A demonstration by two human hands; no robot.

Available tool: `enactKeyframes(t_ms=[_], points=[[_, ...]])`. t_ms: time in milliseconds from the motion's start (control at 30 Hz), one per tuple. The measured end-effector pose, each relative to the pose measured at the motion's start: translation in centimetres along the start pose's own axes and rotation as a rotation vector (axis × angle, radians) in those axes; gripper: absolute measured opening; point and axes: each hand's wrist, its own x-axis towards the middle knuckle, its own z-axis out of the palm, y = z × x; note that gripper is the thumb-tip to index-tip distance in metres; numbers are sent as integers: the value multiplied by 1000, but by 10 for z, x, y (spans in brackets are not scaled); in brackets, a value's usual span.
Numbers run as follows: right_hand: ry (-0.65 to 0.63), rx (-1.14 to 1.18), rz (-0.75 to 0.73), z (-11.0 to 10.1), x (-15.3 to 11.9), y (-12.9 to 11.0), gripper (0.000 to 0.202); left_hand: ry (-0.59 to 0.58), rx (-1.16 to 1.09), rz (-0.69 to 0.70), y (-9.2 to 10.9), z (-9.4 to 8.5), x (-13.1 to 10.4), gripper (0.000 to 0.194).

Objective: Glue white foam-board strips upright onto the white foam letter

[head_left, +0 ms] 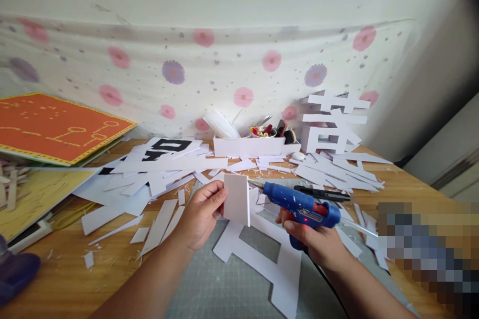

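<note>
A small white foam board rectangle (236, 200) is pinched upright in my left hand (205, 213), thumb on its near face. My right hand (313, 240) is wrapped around the handle of a blue hot glue gun (292, 200), whose small red light is lit. The gun's metal nozzle points left, at the top right edge of the board piece; whether it touches I cannot tell. Below both hands a larger white cut-out shape (258, 264) with angular arms lies on the grey-green cutting mat (209, 286). A black utility knife (322, 193) rests behind the glue gun.
White board scraps (160, 224) litter the wooden table (71, 279) on both sides. A white box (249, 147) of tools stands at the back, beside a standing white three-dimensional character (329, 122). An orange decorated board (56, 127) lies at the left. A blurred patch covers the lower right.
</note>
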Motion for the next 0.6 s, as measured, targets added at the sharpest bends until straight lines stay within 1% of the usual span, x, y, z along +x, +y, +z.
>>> enactKeyframes(t_ms=[233,433,600], points=[[-22,-16,0,-1,-1,-1,25,15,-9,3,2,1,0,40],[-9,-16,75,-2,-4,1,19,14,-18,25,2,1,1,39],[5,-13,116,-1,-6,1,19,24,-29,37,1,-1,1,38]])
